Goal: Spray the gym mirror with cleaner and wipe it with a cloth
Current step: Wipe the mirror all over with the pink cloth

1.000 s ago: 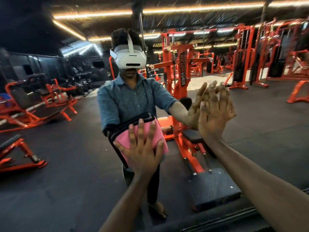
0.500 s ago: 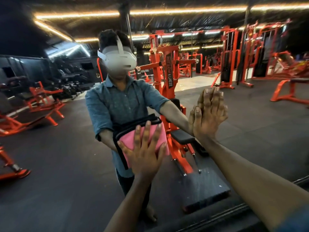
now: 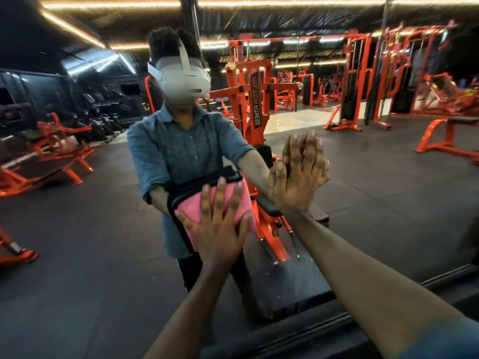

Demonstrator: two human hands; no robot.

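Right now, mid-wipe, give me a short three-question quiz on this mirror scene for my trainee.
1. True or false: the left hand presses the pink cloth flat against the mirror.
2. What does the right hand hold? A) a spray bottle B) nothing, it lies flat on the glass C) a second cloth
3. Fill in: the gym machines reflected in the mirror are painted ____.

Key: 1 true; 2 B; 3 orange.

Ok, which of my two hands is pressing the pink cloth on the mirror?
The left hand, fingers spread flat over the pink cloth; the right hand presses bare glass.
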